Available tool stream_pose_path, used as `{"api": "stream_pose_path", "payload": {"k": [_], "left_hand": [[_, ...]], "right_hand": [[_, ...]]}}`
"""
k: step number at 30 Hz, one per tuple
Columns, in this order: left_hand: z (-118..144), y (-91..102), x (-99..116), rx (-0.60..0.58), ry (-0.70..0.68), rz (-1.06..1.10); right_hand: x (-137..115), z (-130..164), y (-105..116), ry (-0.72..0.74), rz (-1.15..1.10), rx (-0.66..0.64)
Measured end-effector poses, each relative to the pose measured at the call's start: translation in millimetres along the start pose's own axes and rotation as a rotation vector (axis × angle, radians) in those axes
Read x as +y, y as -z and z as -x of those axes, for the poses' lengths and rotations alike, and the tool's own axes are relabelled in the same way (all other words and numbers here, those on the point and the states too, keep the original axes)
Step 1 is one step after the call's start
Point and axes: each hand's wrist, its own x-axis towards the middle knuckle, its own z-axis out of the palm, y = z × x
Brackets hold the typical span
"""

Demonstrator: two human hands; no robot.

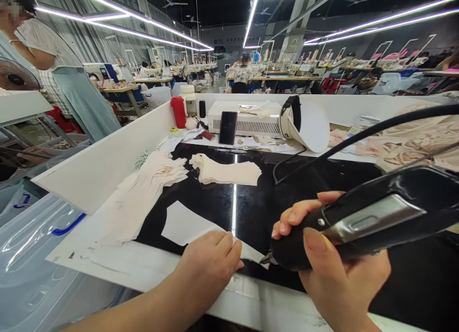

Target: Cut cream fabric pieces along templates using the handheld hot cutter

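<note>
Leftmost, beside the black work surface (251, 203): clear plastic bin (32, 255), white partition wall (107, 155). On the surface's left edge, loose stack of cream fabric pieces (143, 193). Near its front edge, left hand (208, 262), fingers flat, pressing a white fabric piece (182, 224). Right of that, right hand (333, 265), fingers closed around a black handheld cutter (358, 222), tip touching the white piece.

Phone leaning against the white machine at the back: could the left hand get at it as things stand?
Probably yes. The left hand only presses a white piece flat, and just low fabric stacks lie before the phone; it's a long stretch, though.
</note>
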Motion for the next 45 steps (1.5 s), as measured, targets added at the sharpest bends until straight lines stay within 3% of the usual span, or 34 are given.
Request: {"api": "stream_pose_path", "payload": {"k": [15, 21, 25, 32, 45], "left_hand": [[9.1, -13.1, 34.2, 0.097, 0.046, -0.147], [7.4, -16.0, 36.9, 0.133, 0.058, -0.159], [7.0, -17.6, 38.3, 0.164, 0.068, -0.135], [7.2, -19.2, 39.5, 0.160, 0.069, -0.124], [9.3, -20.4, 37.6, 0.097, 0.038, -0.109]], "right_hand": [[-6.3, -4.2, 0.7, -0.040, -0.022, 0.017], [-2.6, -20.2, -12.1, -0.029, -0.080, 0.069], [7.4, -27.7, -21.6, -0.018, -0.108, 0.036], [16.5, -24.1, -22.6, -0.027, -0.128, -0.027], [19.1, -30.1, -30.7, -0.022, -0.141, -0.015]]}}
